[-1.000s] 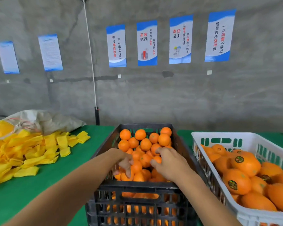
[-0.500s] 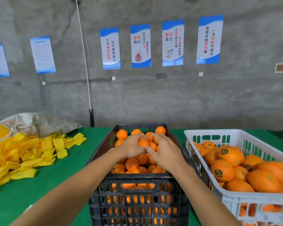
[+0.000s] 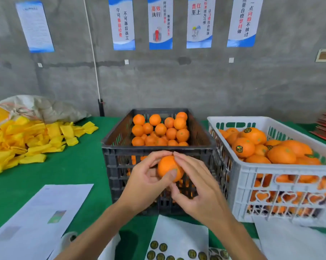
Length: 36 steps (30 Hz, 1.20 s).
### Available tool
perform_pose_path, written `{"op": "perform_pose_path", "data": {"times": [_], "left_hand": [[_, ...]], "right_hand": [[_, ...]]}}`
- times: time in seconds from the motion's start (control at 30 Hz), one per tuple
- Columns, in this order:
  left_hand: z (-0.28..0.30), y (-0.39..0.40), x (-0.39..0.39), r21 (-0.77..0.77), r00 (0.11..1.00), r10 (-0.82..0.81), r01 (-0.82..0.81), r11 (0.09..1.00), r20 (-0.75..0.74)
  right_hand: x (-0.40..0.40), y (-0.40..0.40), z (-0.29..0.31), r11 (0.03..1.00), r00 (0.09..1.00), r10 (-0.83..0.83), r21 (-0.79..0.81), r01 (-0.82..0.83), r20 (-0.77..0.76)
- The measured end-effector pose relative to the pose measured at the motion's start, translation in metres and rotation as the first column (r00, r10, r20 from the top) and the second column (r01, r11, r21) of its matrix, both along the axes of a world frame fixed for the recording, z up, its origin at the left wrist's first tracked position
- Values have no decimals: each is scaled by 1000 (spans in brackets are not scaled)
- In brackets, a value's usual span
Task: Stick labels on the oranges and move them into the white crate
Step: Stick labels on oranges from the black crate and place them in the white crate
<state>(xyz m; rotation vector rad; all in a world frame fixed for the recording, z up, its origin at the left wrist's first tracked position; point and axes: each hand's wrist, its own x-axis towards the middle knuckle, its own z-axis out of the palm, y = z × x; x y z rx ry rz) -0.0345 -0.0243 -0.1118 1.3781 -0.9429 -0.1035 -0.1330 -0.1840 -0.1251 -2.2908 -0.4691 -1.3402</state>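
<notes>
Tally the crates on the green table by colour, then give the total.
Black crate: 1
White crate: 1
Total: 2

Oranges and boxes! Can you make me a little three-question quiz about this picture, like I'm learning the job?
1. True or false: the round orange fruit held by the left hand and right hand is inside the white plastic crate.
2. Which crate holds oranges with stickers? A black plastic crate; B white.
3. Fill in: the table cloth is ____.

Key: 1 false, it is in front of the black crate; 2 B; 3 green.
</notes>
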Motion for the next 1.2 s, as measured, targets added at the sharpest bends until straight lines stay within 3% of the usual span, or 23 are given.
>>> {"op": "perform_pose_path", "data": {"times": [0.13,0.23,0.3,0.47,0.63,0.87,1.2], "left_hand": [[-74,13,-15,169,993,76,-61,984,-88],[-123,16,-23,372,946,288,-215,903,-151],[-144,18,-25,431,876,429,-307,848,-221],[-154,21,-37,382,797,499,-367,848,-341],[-158,22,-43,360,829,495,-392,846,-261],[-160,22,-43,354,863,452,-360,863,-225],[-161,22,-46,433,916,373,-281,856,-144]], "right_hand": [[-9,6,-60,983,941,-142,-158,97,-307],[-11,8,-99,990,737,-129,-134,53,-663],[-10,9,-119,999,616,-52,-38,36,-786],[-10,4,-137,998,560,6,-32,-58,-829],[-13,-6,-145,987,549,4,-85,-136,-836],[-10,-4,-140,991,578,12,-67,-116,-816],[-7,-10,-142,946,492,300,321,-43,-818]]}}
